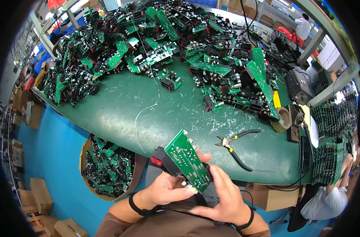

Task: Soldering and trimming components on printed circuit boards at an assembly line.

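Observation:
A green circuit board [187,162], with a black housing and red connectors [157,161] along its left side, is tilted up over the table's front edge. My left hand [166,191] is closed on it, the thumb lying on the near end. Beside the board's right edge is my right hand [229,197], fingers stretched along that edge and thumb spread away from it. Whatever lies behind the board is hidden. To the right, diagonal cutters [234,148] with black and yellow handles rest on the green table with their jaws apart.
Heaped circuit boards [160,23] cover the back of the green table [112,102]. A round bin [85,173] full of boards stands on the blue floor at left. A thin white wire [136,126] crosses the tabletop. Another person [326,201] handles stacked boards [329,162] at right.

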